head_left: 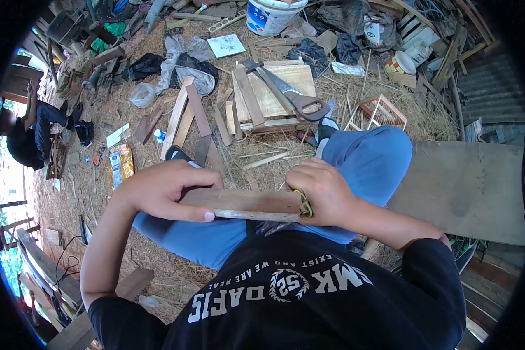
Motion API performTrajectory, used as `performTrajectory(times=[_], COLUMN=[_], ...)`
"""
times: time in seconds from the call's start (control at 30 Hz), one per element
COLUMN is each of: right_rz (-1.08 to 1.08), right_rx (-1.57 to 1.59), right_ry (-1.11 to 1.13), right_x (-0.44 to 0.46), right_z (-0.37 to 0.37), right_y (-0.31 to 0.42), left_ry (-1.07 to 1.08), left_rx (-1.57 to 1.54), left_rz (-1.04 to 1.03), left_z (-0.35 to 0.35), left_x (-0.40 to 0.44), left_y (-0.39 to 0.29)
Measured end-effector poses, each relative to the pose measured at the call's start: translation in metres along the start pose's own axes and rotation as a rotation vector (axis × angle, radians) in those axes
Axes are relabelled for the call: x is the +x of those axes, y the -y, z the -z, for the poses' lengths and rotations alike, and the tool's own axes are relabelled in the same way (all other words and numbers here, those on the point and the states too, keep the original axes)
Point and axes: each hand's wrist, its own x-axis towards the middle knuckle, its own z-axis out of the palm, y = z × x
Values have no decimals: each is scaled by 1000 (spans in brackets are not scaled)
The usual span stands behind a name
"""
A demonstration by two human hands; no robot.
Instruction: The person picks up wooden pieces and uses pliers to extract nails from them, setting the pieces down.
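Observation:
A short, narrow wooden board [254, 201] lies crosswise in front of my shirt, above my lap. My left hand [172, 189] is closed around its left end, with the thumb along the near edge. At the board's right end my right hand [321, 189] is curled shut around a small yellow-and-black tool [304, 204], which touches the board. Most of that tool is hidden by my fingers, so its exact kind is unclear. Beyond my knees, a handsaw [289, 93] rests on a low wooden stool [274, 87] beside a loose wood strip [248, 96].
Offcuts [184, 114] and straw cover the ground between my feet. A small slatted wooden frame [387, 114] stands right of the stool. Farther off are a white bucket [268, 17] and plastic bags [146, 66]. Another person [32, 128] sits at the far left. A flat panel [466, 186] lies at right.

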Motion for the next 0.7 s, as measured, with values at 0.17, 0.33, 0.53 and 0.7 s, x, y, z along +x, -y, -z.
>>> performTrajectory(times=[0.17, 0.33, 0.53, 0.7], right_rz=[-87, -151, -125, -155], right_rx=[131, 273, 354, 425], right_ry=[2, 30, 152, 317], right_x=[-24, -36, -31, -23], right_z=[-16, -36, -47, -61], right_y=[-3, -1, -25, -57], left_ry=[-74, -67, -235, -201], left_rx=[-331, -668, -821, -1017], left_rz=[81, 293, 293, 422], left_z=[-53, -94, -133, -132], left_x=[-2, -15, -16, -3], left_y=[16, 8, 5, 16])
